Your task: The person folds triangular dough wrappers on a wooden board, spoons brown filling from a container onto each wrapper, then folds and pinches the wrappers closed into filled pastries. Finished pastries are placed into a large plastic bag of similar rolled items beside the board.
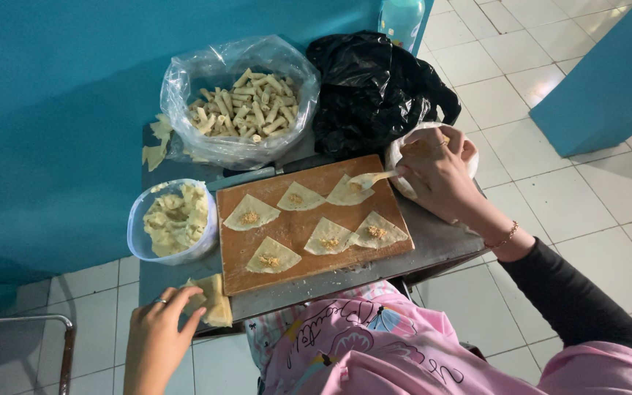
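Up top, a clear plastic bag sits open against the blue wall, heaped with pale rolled pastry sticks. Right beside it, a crumpled black plastic bag, contents hidden. Behind that, the base of a pale blue-green bottle peeks in at the frame's edge.

Down on the left of the grey table, a round clear tub holds a lumpy pale yellowish filling. On the right, mostly covered by the hand, a white bowl; what's in it I can't tell.

Centre stage, the wooden board carries six triangular wrappers, each with a small dab of brownish filling in the middle.

The right hand has its fingers pinched narrow around a small pale spoon, the tip of which rests over the wrapper at the board's top right corner, next to the white bowl.

The left hand, a ring on one finger, lies at the table's near left corner, fingers loosely curled and touching a stack of pale yellow wrappers just beside the board. Whether it's actually gripping one, I can't tell.

A few loose wrapper scraps lie left of the clear bag.
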